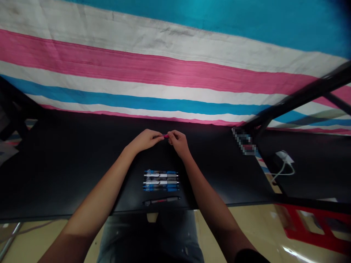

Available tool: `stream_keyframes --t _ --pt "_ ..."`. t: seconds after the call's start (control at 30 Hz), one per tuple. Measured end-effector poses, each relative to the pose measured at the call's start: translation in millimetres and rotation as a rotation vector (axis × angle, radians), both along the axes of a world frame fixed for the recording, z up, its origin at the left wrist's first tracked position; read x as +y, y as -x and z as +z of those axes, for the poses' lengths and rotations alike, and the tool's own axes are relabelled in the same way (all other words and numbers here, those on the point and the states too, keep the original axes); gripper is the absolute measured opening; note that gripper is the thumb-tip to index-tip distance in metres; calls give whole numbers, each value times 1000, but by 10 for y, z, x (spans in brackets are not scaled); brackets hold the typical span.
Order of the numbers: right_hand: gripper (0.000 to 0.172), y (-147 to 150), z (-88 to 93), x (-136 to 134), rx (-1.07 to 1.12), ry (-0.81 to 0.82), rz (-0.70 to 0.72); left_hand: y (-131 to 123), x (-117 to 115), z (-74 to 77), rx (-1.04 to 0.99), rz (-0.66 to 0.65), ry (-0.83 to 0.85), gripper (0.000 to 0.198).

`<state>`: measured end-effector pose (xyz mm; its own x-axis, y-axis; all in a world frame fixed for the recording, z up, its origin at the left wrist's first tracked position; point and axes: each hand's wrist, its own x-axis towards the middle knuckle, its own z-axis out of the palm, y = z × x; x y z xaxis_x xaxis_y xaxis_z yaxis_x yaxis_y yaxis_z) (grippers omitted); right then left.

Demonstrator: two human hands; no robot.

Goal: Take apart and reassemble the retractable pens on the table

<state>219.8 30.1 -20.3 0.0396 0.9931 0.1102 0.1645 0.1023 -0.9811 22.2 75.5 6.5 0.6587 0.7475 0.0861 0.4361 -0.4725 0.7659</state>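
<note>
single head-worn view, wide, facing forward and down, wearer's lap (pixel 177 233) at bottom centre, black table (pixel 214 164) across middle, left hand (pixel 147 140) and right hand (pixel 178 143) near frame centre, fairly close, striped sheet (pixel 164 69) filling the top

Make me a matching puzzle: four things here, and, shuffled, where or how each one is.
1. Pink item
2. Dark pen
3. Blue and white pens
4. Red object

A. Side by side in a group
B. Below tabletop level, lower right
C. At the fingertips of left hand and right hand
D. Alone, near the front edge

Pairs: 1-C, 2-D, 3-A, 4-B
</note>
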Motion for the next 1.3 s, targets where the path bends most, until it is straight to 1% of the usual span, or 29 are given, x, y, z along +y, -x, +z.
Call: stream_keyframes --t 0.13,0.2,0.27,0.33,0.43,0.5,0.57,0.67,0.77,0.83,0.9,0.93,1.0,1.03,1.07,1.13,1.23,1.3 --pt "37 -7 56 -23 -59 2 42 7 17 19 -36 4 99 35" --pt "37 13 71 -21 -49 -11 61 22 40 37 -35 9 128 37" --pt "40 37 66 -18 1 -21 71 38 58 62 -22 16 164 39" --pt "43 53 46 -18 35 2 72 47 60 93 -7 3 228 42" --pt "52 48 13 -20 6 70 66 47 42 129 12 -51 329 48" --pt "54 31 4 -19 -22 76 46 46 34 137 19 -73 353 48" --pt "51 13 16 -15 -26 55 39 55 40 132 34 -77 348 46" --pt "42 6 65 -11 -19 42 87 90 75 117 66 -75 348 44" --pt "33 34 102 -11 23 46 171 138 115 106 58 -95 420 46" --pt "34 64 100 -11 76 37 209 163 132 97 33 -102 481 48" --pt "38 87 82 -8 117 39 214 177 140 85 -6 -109 530 47" --pt "36 91 72 -5 122 53 211 180 141 79 -28 -113 549 46" --pt "32 85 57 3 89 91 202 183 142 67 -62 -128 571 44" --pt "34 77 54 6 56 97 194 182 142 63 -70 -138 577 43" --pt "36 68 55 9 25 89 186 181 142 60 -71 -144 582 42" --pt "31 55 61 10 -3 41 175 178 145 55 -64 -145 602 40" --pt "21 67 64 5 55 -30 183 175 155 47 -62 -125 652 37" --pt "24 87 50 4 109 -22 193 175 161 40 -68 -124 670 35"
